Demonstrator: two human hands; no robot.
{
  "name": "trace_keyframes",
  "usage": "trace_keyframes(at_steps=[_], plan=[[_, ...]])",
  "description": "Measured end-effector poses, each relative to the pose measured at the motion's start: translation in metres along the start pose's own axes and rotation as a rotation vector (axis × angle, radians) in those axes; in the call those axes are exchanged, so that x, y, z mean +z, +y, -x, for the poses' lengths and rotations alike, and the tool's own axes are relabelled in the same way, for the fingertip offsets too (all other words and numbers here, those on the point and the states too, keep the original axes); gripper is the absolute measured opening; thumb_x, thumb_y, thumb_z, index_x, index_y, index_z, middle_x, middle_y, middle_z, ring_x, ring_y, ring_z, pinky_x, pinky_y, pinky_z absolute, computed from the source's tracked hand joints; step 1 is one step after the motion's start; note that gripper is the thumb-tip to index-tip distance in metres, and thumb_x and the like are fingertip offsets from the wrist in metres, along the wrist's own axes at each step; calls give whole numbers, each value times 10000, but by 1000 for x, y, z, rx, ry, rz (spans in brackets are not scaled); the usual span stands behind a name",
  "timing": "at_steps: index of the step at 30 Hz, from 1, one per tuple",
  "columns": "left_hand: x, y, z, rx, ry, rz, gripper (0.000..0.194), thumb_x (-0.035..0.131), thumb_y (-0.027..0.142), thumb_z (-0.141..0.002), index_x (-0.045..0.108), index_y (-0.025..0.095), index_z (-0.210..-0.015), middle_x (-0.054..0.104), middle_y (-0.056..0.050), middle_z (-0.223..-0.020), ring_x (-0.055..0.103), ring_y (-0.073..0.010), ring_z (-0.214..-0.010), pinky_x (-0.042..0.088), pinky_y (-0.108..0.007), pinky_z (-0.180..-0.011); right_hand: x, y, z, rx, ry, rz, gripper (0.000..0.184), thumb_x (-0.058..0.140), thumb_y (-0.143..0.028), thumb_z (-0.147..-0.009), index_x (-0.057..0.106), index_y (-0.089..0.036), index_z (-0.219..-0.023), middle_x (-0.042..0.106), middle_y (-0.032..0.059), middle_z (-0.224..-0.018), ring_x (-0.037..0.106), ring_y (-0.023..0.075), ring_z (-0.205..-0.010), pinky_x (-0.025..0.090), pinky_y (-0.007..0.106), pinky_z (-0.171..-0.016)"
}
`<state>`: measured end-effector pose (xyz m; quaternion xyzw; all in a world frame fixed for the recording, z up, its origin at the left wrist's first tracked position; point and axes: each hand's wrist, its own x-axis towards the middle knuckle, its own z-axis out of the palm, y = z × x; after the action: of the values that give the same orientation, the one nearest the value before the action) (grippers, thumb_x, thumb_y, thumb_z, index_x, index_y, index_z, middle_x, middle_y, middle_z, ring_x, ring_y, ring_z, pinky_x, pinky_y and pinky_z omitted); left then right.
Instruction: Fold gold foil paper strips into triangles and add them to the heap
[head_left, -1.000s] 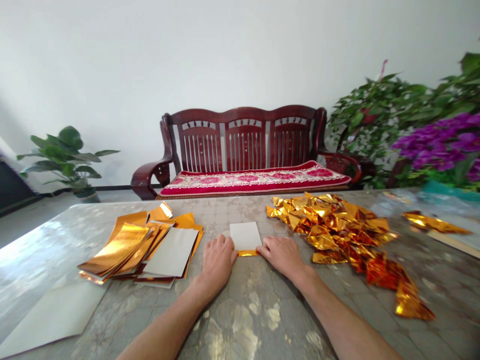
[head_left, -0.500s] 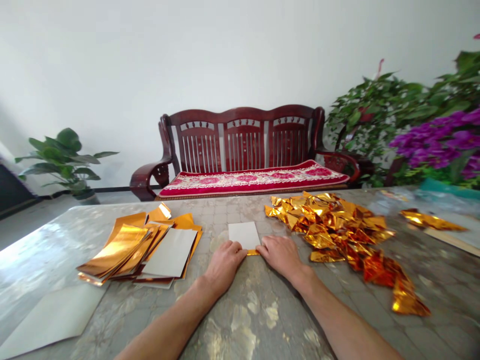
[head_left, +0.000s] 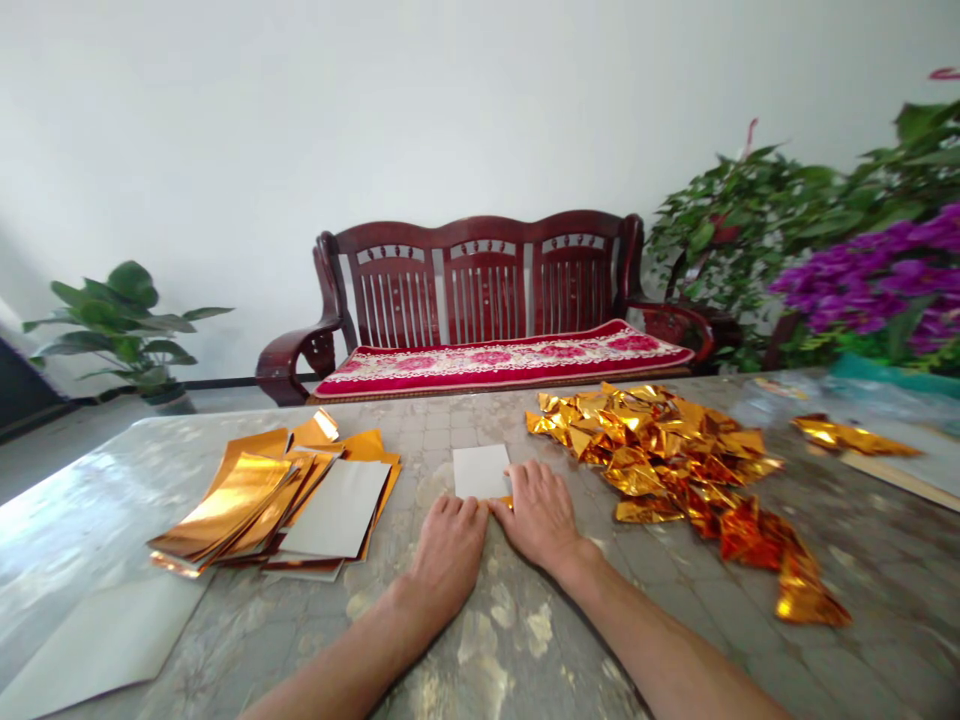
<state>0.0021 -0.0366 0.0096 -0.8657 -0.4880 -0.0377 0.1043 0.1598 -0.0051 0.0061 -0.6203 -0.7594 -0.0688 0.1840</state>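
Two hands (head_left: 450,560) (head_left: 536,517) on foil sheet (head_left: 480,472), apparently

A rectangular foil sheet (head_left: 480,471) lies flat on the mottled grey table top (head_left: 480,420), its matte white backing facing up and its long sides running away from the person. A thin sliver of gold foil shows along its lower edge beside the right hand (head_left: 536,515), whose fingers cover the near right corner. The fingertips of the left hand (head_left: 450,555) rest just at the sheet's near edge.
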Motion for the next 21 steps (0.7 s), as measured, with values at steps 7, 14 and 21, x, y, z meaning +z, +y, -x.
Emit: trace_keyframes(at_steps=[7,14,21], plan=[[1,2,4,-42,-38,-44,230,487,85,-892,636,123,-1064,637,-108,-1005,600,-257,-930,458,-396,-809,6,11,-3,41,-60,17,337,612,-408,-866,592,-202,-1131,592,116,-1124,477,304,-1065,320,404,-877],[-3,0,9,-72,-88,-98,238,456,52,-890,652,104,-1015,637,-122,-953,599,-254,-893,457,-383,-779,6,24,-7,43,-68,20,264,602,-351,-885,615,-218,-1113,597,106,-1126,485,296,-1057,323,395,-860],[-5,4,13,-96,-48,17,229,441,93,-912,628,146,-1033,618,-96,-976,585,-243,-920,450,-376,-813,0,39,-15,114,-44,11,335,371,-299,-1000,660,-200,-864,660,75,-964,557,217,-950,339,325,-795]])
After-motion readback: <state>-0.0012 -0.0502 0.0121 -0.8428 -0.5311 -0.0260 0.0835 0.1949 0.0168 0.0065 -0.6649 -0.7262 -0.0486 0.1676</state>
